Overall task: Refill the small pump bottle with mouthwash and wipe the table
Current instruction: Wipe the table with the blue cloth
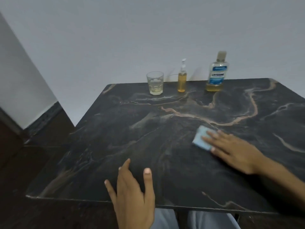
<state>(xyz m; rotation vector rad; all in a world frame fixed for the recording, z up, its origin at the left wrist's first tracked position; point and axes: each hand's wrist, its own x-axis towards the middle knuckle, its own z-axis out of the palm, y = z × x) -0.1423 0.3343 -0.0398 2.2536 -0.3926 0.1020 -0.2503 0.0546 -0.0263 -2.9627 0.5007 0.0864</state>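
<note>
1. The small pump bottle (181, 80) stands upright at the far edge of the surface (115, 146), close to the wall (148, 30). It is slim and clear, filled nearly to its shoulder with amber-yellow liquid, and topped by a white pump head with a nozzle.
2. The mouthwash bottle (216, 73) stands upright to the right of the pump bottle, well apart from it. It is clear with a blue and white label and a pale cap; yellow liquid fills only its bottom part.
3. A clear drinking glass (155, 83) stands to the left of the pump bottle, holding a little pale liquid at the bottom.
4. The surface is dark stone-patterned, with pale and reddish veins running across it.
5. The right hand (231, 147) lies flat on the surface right of centre, its grip spread, with straight fingers pressing down on a light blue cloth (200, 138) folded into a small pad. The fingers cover the cloth's right part.
6. The left hand (132, 192) is at the near edge of the surface, its grip spread and holding nothing, fingers pointing away from the person.
7. Light grey trouser legs (165, 219) show below the near edge.
</note>
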